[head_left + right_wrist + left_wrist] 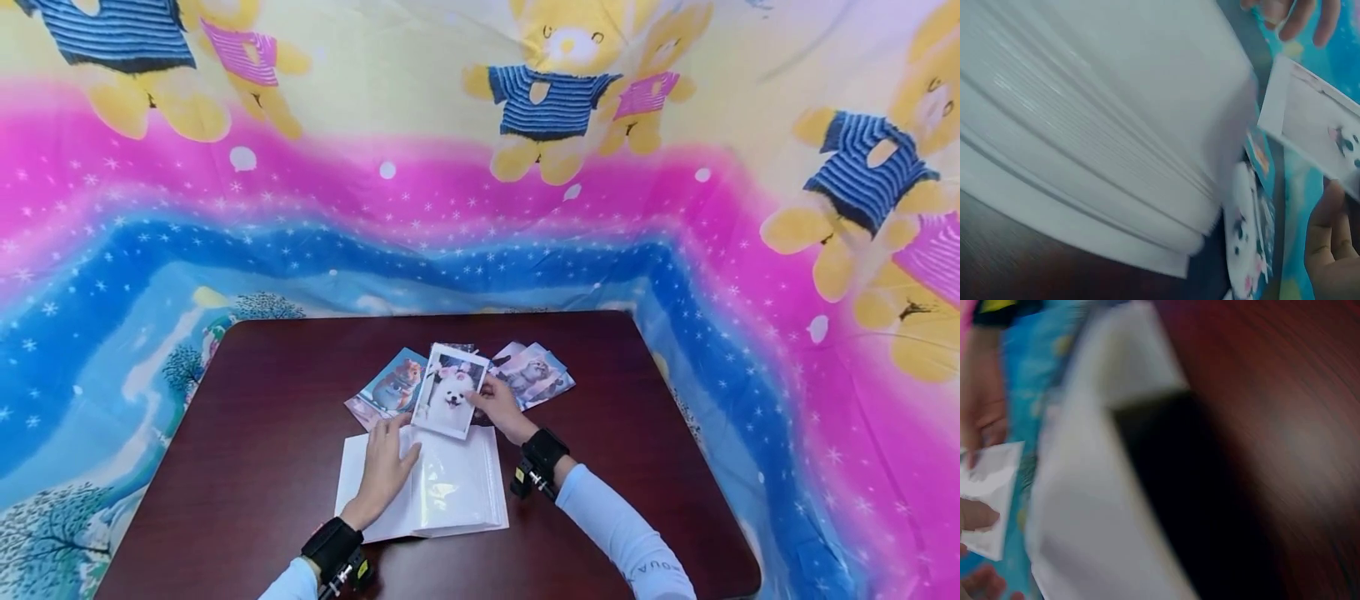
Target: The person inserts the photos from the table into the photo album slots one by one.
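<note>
A white-bordered photo card (448,402) of a fluffy white dog is tilted above the top edge of an open photo album (457,492). My right hand (501,410) pinches the card by its right side, thumb and fingers at the border. Over the album's left page lies my left hand (384,467), fingers extended toward the top edge, thumb spread apart, holding nothing. In the right wrist view the album's stacked clear sleeves (1116,125) fill much of the picture, and the right hand's fingers (1329,231) grip the card's lower edge.
Behind the album, picture cards lie fanned out: a blue one (399,385) with an animal to the left, and several overlapping ones (534,375) to the right. The dark wooden table (255,417) is backed by a hanging cloth (420,200) printed with bears.
</note>
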The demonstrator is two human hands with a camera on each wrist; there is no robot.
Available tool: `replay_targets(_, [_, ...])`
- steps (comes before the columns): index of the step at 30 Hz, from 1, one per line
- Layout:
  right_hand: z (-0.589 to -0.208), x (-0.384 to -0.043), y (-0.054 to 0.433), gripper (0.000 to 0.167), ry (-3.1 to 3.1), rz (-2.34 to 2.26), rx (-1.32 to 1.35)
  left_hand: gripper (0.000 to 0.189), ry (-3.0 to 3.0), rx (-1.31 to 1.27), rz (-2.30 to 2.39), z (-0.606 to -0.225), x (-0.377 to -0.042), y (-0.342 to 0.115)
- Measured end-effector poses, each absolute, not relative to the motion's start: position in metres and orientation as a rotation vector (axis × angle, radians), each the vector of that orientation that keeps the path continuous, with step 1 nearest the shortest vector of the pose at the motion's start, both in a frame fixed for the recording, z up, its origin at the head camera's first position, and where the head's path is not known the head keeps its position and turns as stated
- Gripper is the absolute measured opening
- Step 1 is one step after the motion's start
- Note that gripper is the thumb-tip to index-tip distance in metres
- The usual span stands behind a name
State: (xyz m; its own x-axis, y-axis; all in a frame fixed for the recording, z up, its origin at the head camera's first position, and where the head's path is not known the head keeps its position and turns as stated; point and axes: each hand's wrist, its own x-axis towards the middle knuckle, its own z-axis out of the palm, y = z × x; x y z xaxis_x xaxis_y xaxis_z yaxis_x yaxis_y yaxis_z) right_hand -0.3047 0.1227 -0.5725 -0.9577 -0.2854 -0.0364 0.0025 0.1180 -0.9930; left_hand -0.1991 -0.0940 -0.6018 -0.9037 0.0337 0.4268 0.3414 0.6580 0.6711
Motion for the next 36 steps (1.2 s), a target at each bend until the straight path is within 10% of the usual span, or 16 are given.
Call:
replay_targets(8, [-0.570, -0.328, 0.124, 0.035, 2.127, -2.076, -0.251, 0.044, -2.546, -0.921, -0.484, -0.618, -0.201, -0.085])
replay_targets(36, [-0.602, -0.334, 0.135, 0.034, 2.179, -1.873, -0.302, 0.042, -2.585, -0.968, -0.443, -0.625, -0.197, -0.083])
